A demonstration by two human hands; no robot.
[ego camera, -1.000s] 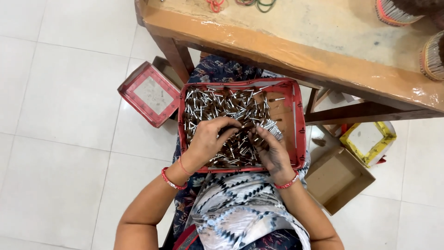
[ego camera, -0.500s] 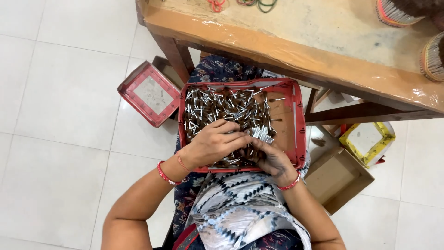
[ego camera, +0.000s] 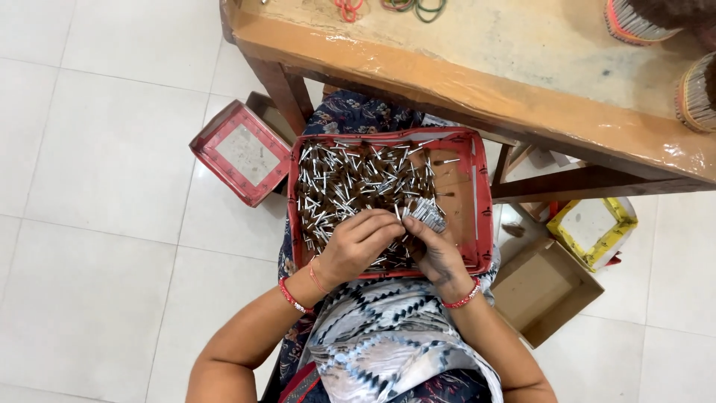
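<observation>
While both hands work inside the red tray (ego camera: 481,201), my right hand (ego camera: 436,250) grips a bundle of sticks (ego camera: 425,215); left hand (ego camera: 358,245) curls closed, seemingly around loose sticks (ego camera: 350,179).

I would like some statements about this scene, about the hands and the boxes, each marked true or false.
1. The red rectangular tray on the person's lap holds many small silver sticks. True.
2. The right hand grips a bundle of silver sticks. True.
3. The left hand rests on the wooden table. False: it is over the tray, close to the right hand.
4. The open brown cardboard box stands on the table. False: it lies on the white tiled floor, on the person's right.
5. A red lid with a pale inside lies on the floor, left of the tray. True.
</observation>
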